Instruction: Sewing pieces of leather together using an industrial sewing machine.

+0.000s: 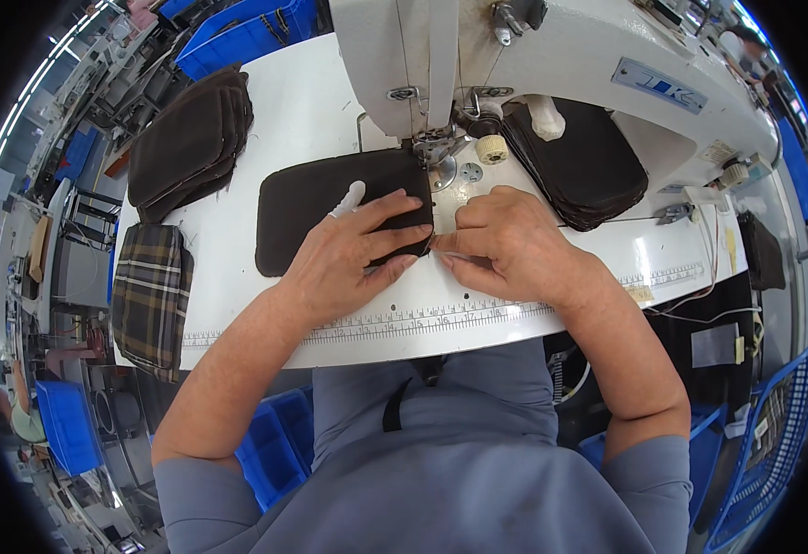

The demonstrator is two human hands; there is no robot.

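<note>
A dark brown rounded-corner panel [298, 212], perhaps leather or coated fabric, lies flat on the white table of the sewing machine [381, 65]. Its right edge reaches the presser foot [433, 148]. My left hand [358, 242] rests on the panel with its fingers spread out, and a white finger cover [349, 198] sits on one finger. At the panel's near right corner, my right hand [514, 242] is closed, thumb and forefinger pinching the edge. The fingertips of both hands nearly meet there.
Stacks of similar dark panels stand left [187, 143] and under the machine arm [579, 166]. Plaid pieces [152, 295] hang over the table's left edge. A ruler strip [441, 320] runs along the front. Blue bins [247, 37] stand behind and below the table.
</note>
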